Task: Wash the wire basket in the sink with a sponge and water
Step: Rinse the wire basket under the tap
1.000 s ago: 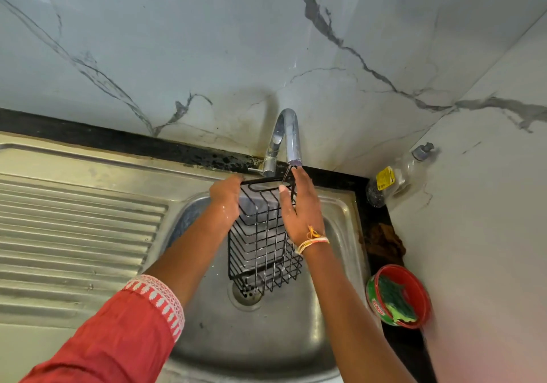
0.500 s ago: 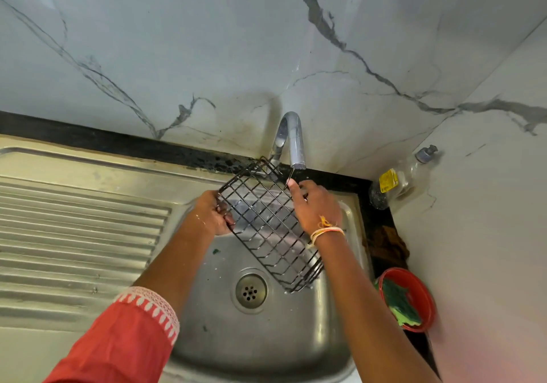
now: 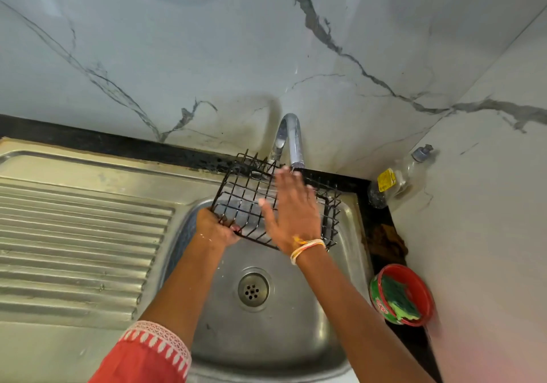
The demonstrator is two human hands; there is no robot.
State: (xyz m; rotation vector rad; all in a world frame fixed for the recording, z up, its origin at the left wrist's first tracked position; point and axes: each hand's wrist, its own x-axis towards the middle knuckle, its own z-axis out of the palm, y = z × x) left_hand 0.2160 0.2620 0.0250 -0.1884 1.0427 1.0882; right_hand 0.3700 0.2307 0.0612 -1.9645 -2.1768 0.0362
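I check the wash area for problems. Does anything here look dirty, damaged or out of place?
Yes: dark grime stains the marble wall behind the tap. The green sponge sits unused in the red tub.

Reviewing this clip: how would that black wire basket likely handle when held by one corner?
The black wire basket probably stays stiff, its grid looking undistorted. It seems light: the left hand alone grips one corner while the right hand lies flat. Under the tap, its coated wires may be slippery.
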